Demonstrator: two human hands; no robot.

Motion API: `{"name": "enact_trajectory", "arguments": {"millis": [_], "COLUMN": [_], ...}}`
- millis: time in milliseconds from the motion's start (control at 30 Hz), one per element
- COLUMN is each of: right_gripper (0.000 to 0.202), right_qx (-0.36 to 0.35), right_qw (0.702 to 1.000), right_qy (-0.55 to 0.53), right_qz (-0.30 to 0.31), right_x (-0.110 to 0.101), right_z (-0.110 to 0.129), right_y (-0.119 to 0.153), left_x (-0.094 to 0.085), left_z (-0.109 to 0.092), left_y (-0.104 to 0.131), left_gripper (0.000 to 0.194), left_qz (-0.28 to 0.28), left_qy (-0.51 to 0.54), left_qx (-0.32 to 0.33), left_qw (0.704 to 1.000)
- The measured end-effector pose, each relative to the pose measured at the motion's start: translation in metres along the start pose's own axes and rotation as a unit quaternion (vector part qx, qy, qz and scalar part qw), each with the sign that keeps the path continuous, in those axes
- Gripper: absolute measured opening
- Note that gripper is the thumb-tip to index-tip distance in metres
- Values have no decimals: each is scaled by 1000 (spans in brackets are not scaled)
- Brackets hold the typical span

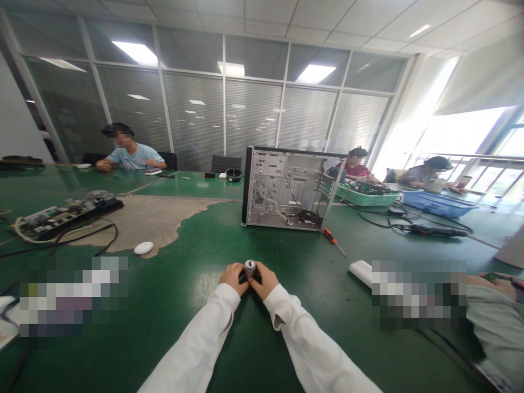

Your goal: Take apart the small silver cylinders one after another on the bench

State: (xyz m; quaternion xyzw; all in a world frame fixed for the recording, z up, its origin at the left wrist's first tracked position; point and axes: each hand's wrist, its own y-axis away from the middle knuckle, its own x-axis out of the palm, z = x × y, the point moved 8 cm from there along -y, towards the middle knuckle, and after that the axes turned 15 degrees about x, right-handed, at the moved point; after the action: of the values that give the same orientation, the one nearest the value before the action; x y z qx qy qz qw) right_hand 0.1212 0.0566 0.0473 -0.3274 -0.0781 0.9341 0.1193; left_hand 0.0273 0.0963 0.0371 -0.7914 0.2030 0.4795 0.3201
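Note:
A small silvery cylindrical part (250, 267) with a dark spot on its top stands upright between my two hands. My left hand (234, 277) has its fingers wrapped round the left side of it, and my right hand (263, 279) closes on the right side. Something dark shows under the fingers, too small to make out. Both hands are low over the green table (213, 251). Beyond them an open metal computer case (286, 188) stands on the table, with cables inside. An orange-handled screwdriver (329, 236) lies by its right corner.
Circuit boards and cables (69, 215) are at the left, near a white round object (143, 248). A green basket (368, 198) and a blue basket (438, 204) stand at the back right. A person's sleeve (493, 322) is at the right edge; other people sit farther back.

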Motion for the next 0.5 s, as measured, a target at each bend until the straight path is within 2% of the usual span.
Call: {"name": "enact_trajectory", "arguments": {"millis": [200,300,400,500], "right_gripper": [43,46,32,21], "right_qx": [-2,-14,-50,-69], "right_qw": [1000,997,992,990], "right_qy": [-26,-59,-75,-72], "right_qz": [-9,-42,-84,-98], "right_x": [-1,-9,-20,-28], "right_z": [0,4,12,19], "right_y": [1,2,5,6], "left_x": [-6,-11,-15,-16], "left_z": [-4,-6,-11,-14], "left_y": [1,1,1,0], "left_gripper": [44,39,38,40], "left_qz": [-43,-66,-77,-73], "left_qy": [43,58,66,61], "left_qx": [13,29,54,60], "left_qw": [998,996,993,994]}}
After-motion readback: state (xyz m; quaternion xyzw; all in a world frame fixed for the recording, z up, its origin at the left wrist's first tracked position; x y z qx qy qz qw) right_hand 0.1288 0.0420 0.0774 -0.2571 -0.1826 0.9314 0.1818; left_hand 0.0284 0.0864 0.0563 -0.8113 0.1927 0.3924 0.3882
